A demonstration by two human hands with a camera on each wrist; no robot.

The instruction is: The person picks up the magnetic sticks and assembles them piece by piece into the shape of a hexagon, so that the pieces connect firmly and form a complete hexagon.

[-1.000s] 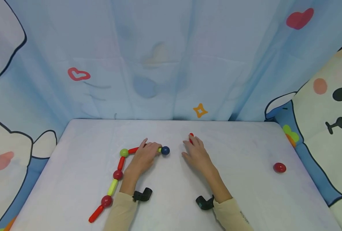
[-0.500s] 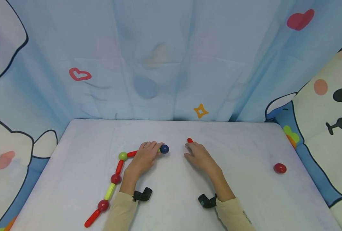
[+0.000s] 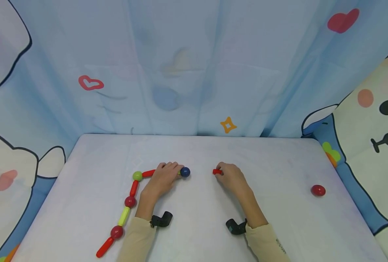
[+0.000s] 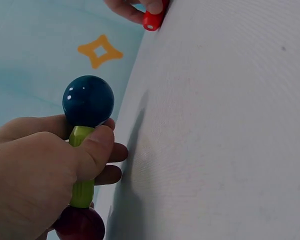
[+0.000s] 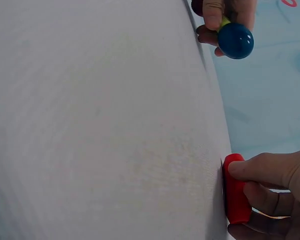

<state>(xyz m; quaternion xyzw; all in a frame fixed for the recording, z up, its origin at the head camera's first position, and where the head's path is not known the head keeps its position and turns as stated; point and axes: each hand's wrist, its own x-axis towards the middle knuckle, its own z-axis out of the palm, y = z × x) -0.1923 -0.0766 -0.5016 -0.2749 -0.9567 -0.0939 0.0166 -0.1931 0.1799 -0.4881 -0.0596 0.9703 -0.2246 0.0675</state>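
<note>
My left hand [image 3: 162, 179] grips a yellow-green rod [image 4: 82, 194] between thumb and fingers. A dark blue ball [image 3: 185, 172] caps the rod's free end, and a dark red ball [image 4: 81, 225] sits at its other end. These belong to a bent chain of rods and balls that runs left to a green ball [image 3: 137, 176], then down toward the front. My right hand [image 3: 232, 177] pinches a separate short red rod [image 5: 236, 197] with its thumb and fingers. A hole shows in the end of that red rod in the left wrist view. A gap separates it from the blue ball.
Along the chain's lower stretch are a red ball [image 3: 130, 202], a yellow-green rod [image 3: 124, 216], another red ball [image 3: 117, 232] and a red end rod [image 3: 105, 247]. A loose red ball [image 3: 318, 190] lies far right on the white table [image 3: 279, 218]. A blue curtain [image 3: 187, 72] hangs behind.
My right hand has drawn the red rod toward me and turned it from pointing away to pointing left. My left hand has shifted slightly, and the chain's near end has swung a little left and closer.
</note>
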